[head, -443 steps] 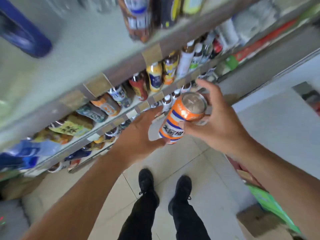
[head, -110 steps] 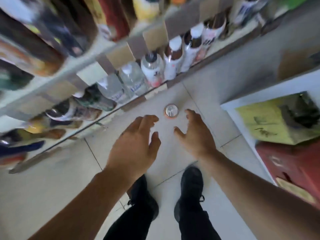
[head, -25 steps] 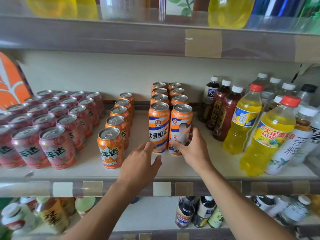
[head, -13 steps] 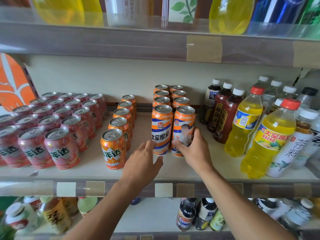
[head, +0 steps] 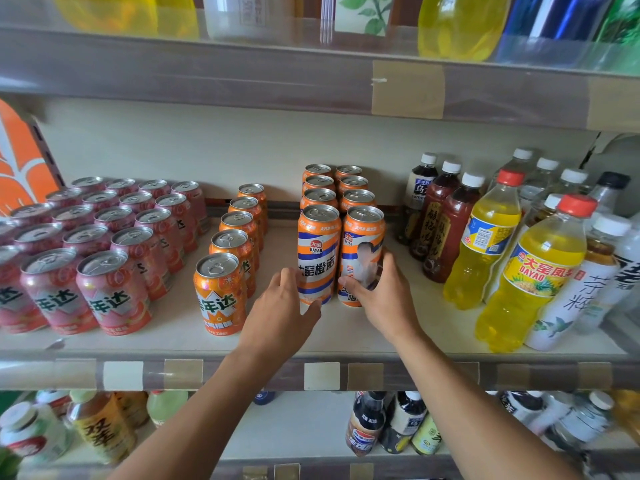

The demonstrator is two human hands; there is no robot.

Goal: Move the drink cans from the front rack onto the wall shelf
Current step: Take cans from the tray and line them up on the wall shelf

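On the near part of the wall shelf [head: 346,336], the right hand [head: 382,299] grasps the front tall orange can [head: 362,244] low on its body, thumb on the left side and fingers on the right. This can stands upright, its long axis vertical and its lid up. Just left, the left hand [head: 282,313] is relaxed, fingertips at the neighbouring tall can [head: 318,251]. Behind both, more tall cans [head: 336,187] stand in two rows towards the far wall.
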